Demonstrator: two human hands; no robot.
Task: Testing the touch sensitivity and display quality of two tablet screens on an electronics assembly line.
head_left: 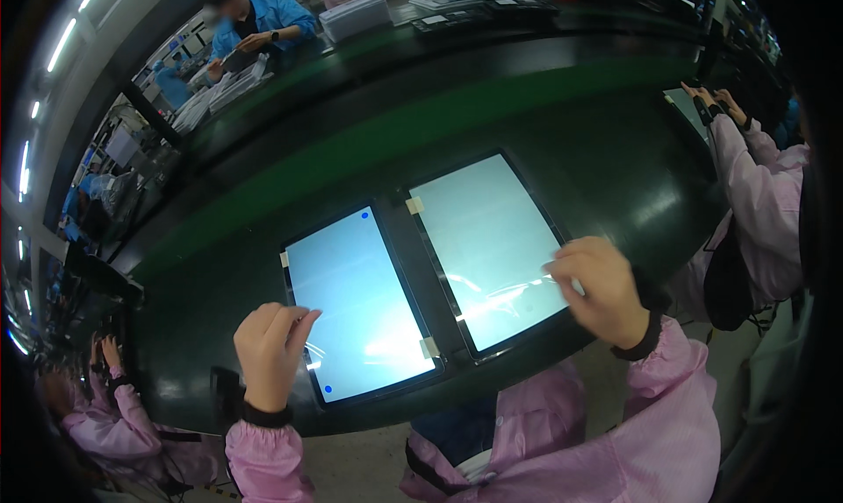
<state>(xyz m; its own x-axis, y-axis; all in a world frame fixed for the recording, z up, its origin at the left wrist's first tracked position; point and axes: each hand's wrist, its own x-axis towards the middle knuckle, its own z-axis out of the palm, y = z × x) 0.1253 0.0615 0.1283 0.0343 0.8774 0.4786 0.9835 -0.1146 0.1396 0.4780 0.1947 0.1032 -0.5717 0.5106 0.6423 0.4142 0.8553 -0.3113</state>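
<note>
Two lit tablet-like screens with black borders lie side by side on the dark green bench. The left screen [351,301] is pale blue with a blue dot at two opposite corners. Beige tape tabs sit on its edges. A plainer, pale screen [492,248] lies to its right, with tape [414,206] at its upper left edge. My left hand [270,349] is at the left screen's left edge, fingers curled in a pinch. Over the right screen's right edge, my right hand [601,288] is closed with bent fingers, slightly blurred. Whatever either hand may hold is hidden.
The green bench [606,143] curves around the screens. At right, a pink-sleeved person [760,178] handles another panel [687,112]; another pink-sleeved person [105,415] sits at lower left. Across the bench, a blue-clad person [294,20] works near stacked white parts [354,18].
</note>
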